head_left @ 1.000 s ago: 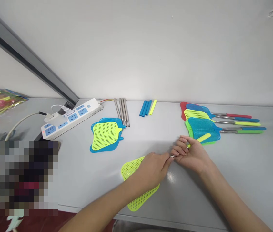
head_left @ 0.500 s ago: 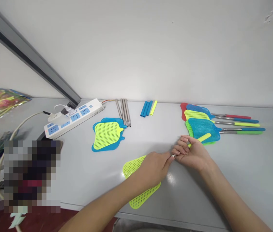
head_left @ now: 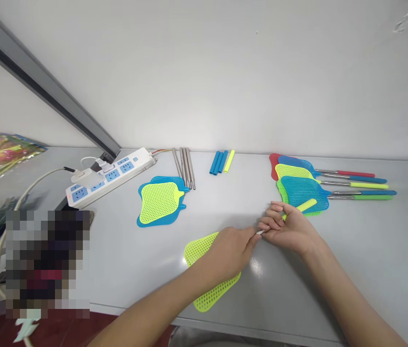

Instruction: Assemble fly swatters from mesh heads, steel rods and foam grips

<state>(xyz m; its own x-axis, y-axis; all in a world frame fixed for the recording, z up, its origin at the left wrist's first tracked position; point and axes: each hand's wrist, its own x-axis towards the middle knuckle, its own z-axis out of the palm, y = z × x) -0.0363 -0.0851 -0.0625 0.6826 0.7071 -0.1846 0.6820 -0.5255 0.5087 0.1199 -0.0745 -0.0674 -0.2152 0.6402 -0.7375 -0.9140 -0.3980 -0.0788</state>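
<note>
A yellow-green fly swatter [head_left: 211,295] with a perforated head is held low over the grey table between my two hands. My left hand [head_left: 233,250] is closed around the neck of the swatter and covers part of its head. My right hand [head_left: 285,229] curls its fingers about the handle end, palm turned up. A short bit of metal rod [head_left: 260,232] shows between the hands, and the yellow grip [head_left: 307,206] sticks out past my right palm. Just beyond that hand lie several finished-looking swatters [head_left: 305,193] in red, blue, yellow and green.
Loose swatter heads [head_left: 160,202], yellow on blue, lie left of centre. Behind them are several metal rods [head_left: 187,168]. Blue tubes [head_left: 218,163] and a yellow tube [head_left: 229,161] sit near the wall. A power strip [head_left: 112,177] with a cable [head_left: 26,193] and plastic-wrapped packs [head_left: 1,154] occupy the left.
Almost nothing differs. My right hand and the yellow grip have shifted very slightly to the right; my left hand stays in place.
</note>
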